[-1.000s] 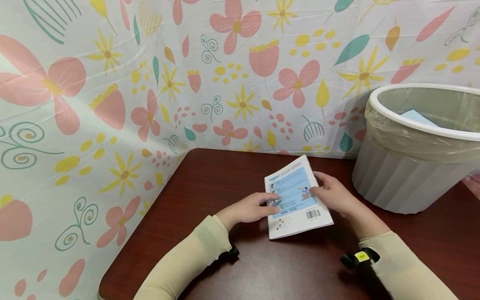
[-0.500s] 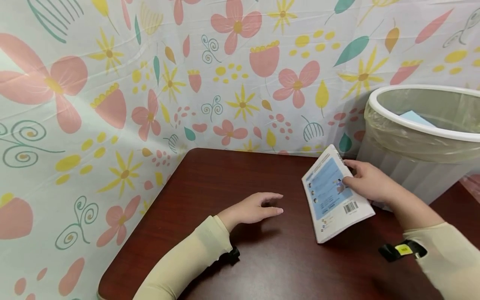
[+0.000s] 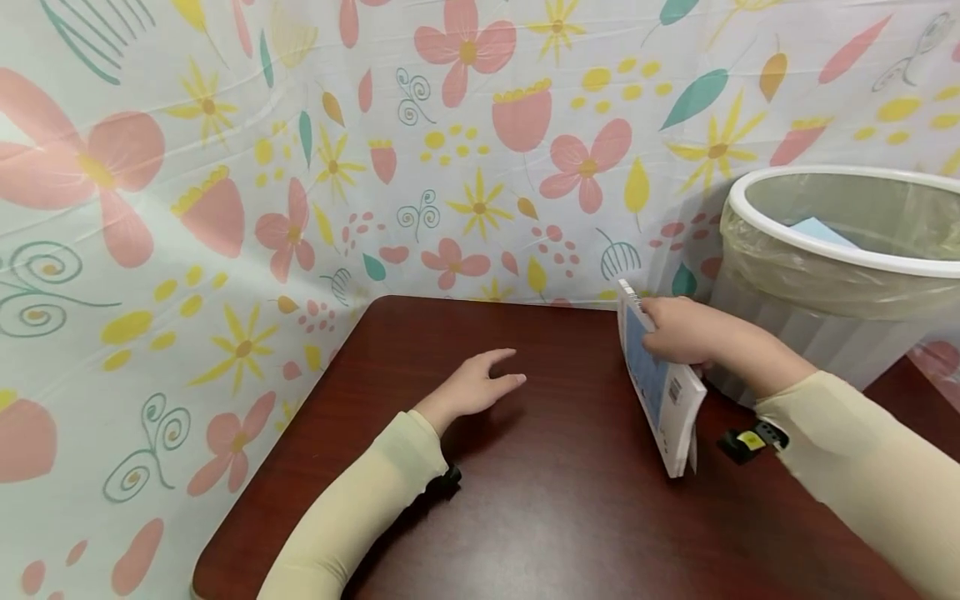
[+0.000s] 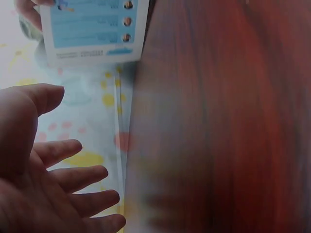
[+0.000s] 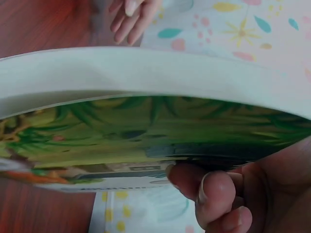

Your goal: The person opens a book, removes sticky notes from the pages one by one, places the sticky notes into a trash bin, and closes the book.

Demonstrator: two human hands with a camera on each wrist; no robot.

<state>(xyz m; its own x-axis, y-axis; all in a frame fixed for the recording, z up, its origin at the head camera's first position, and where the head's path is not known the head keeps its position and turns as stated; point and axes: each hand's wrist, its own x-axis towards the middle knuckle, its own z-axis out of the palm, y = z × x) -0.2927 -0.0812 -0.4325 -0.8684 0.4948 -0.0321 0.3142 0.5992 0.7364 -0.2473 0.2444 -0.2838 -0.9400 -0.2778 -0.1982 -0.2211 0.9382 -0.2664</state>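
My right hand [image 3: 686,333] grips a paperback book [image 3: 645,367] by its right edge and holds it tilted steeply, nearly on edge, over the right part of the table. The white and blue back cover with a barcode faces left in the head view. From the right wrist, the green illustrated front cover [image 5: 121,131] shows, with fingers [image 5: 216,194] curled against it and the white page edges bowed above. Left of the book, my left hand [image 3: 476,385] hovers over the table with fingers spread and nothing in it; the left wrist view shows its palm side [image 4: 29,189].
A grey waste bin [image 3: 795,333] with a white rim and plastic liner stands at the right, just beyond the right hand. Something light blue [image 3: 821,232] shows inside it. The dark red-brown table [image 3: 555,517] meets a flower-patterned cloth [image 3: 480,167] at its back and left.
The left hand has let go of the book and drawn back slightly left. The right hand carried the book rightward, then turned it from face-up tilt to nearly upright.
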